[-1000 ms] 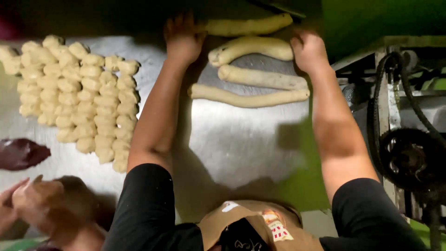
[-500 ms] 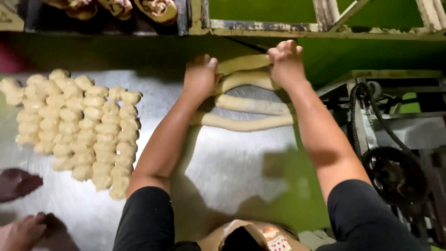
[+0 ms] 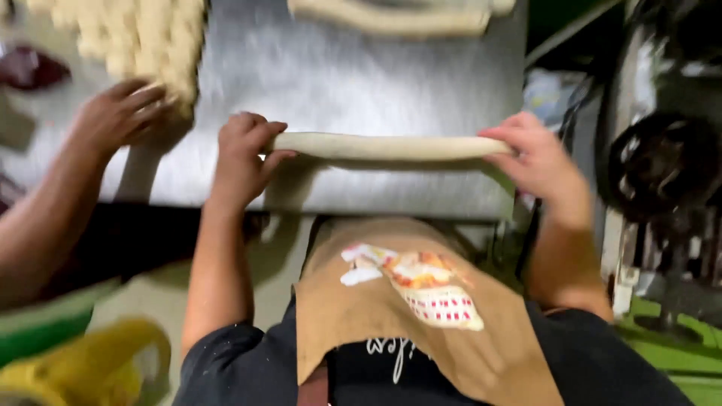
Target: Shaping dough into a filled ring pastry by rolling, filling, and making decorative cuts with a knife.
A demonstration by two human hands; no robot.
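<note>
The left hand (image 3: pixel 242 154) is curling its fingers around one end of a long, pale, smooth rope of raw dough (image 3: pixel 387 146), and the right hand (image 3: pixel 535 154) is pinching the other end between thumb and fingers. Between them the rope is stretching level just above the near edge of the brushed steel worktable (image 3: pixel 361 68); whether its middle is touching the metal I cannot tell, though a dark shadow is lying right under it.

As I judge it, the rope is in danger of thinning and tearing in the unsupported middle if the two hands are pulling apart or if the soft dough is sagging under its own weight. Being so near the table's front edge, it could also be slipping off toward the brown apron (image 3: pixel 406 301) and the floor. The right wrist is passing close to a dark machine with a round wheel (image 3: pixel 662 162), and a snag there looks possible.

Outward on the table, another thick pale dough log (image 3: pixel 391 13) is lying at the far side, and a heap of small cut dough pieces (image 3: pixel 143 34) is sitting at the left, where another person's hand (image 3: pixel 120 113) is reaching in and touching it. The room is looking cramped: green painted surfaces on both sides, a blurred yellow object (image 3: pixel 98 368) low at the left.
</note>
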